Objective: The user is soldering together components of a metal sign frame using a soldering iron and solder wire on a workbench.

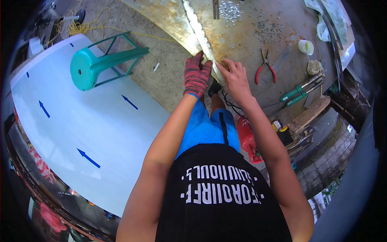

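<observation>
A long, narrow pale strip (196, 28) with an uneven edge runs from the far edge of the view toward me along the worktable (250, 16). At its near end my left hand (197, 76), in a red and black striped glove, is closed on its left side. My bare right hand (236, 80) pinches the strip's other side with bent fingers; the thumb is partly hidden. To the right of that hand lie pliers (265, 68) with red handles and their jaws apart. A flat grey metal piece (279, 61) rests beside them.
Small metal bits (230, 11) are scattered farther back. A white cup (305, 47), a rough lump (314, 67), green-handled tools (291, 93) and a wooden block (309, 114) stand right. Leftward, a green stool (96, 66) lies over a large white sheet (100, 133). A red container (246, 139) sits below.
</observation>
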The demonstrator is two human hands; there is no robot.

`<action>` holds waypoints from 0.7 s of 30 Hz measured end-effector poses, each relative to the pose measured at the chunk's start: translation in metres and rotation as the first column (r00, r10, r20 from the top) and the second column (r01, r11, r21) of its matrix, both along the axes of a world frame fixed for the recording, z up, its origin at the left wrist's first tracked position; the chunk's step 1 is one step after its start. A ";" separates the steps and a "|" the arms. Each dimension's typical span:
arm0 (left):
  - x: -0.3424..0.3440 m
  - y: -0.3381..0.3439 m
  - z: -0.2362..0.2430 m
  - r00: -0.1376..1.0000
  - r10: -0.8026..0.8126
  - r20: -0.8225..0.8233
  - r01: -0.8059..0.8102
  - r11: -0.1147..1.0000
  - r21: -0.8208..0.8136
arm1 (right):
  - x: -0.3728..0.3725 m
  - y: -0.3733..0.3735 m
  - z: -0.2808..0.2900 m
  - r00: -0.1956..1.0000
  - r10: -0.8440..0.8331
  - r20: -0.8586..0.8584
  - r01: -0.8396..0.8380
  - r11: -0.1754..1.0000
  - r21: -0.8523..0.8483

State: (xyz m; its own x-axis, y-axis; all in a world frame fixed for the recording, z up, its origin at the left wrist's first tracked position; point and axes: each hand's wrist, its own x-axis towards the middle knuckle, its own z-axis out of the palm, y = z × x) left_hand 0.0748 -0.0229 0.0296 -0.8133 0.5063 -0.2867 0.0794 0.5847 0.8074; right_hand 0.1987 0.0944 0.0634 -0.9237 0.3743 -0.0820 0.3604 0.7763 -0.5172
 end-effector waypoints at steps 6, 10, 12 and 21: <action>0.003 0.002 -0.009 0.996 0.068 0.054 -0.068 0.998 -0.003 | -0.006 0.002 -0.010 0.981 0.187 0.049 -0.190 0.980 0.064; 0.009 0.005 -0.007 0.989 0.110 0.101 -0.115 0.992 0.048 | -0.006 0.005 -0.005 0.971 0.216 0.099 -0.227 0.968 0.108; 0.009 0.004 -0.005 0.990 0.110 0.092 -0.117 0.990 0.072 | -0.009 0.004 -0.003 0.967 0.231 0.111 -0.243 0.963 0.114; 0.003 0.008 0.002 0.967 0.182 0.178 -0.185 0.983 0.001 | -0.006 0.002 -0.006 0.963 0.243 0.119 -0.259 0.954 0.151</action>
State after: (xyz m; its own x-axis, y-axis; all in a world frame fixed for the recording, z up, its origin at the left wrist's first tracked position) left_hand 0.0781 -0.0147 0.0311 -0.8302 0.3589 -0.4266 -0.1727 0.5620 0.8089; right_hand 0.1923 0.0966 0.0576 -0.9801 0.1470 -0.1336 0.1853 0.9191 -0.3477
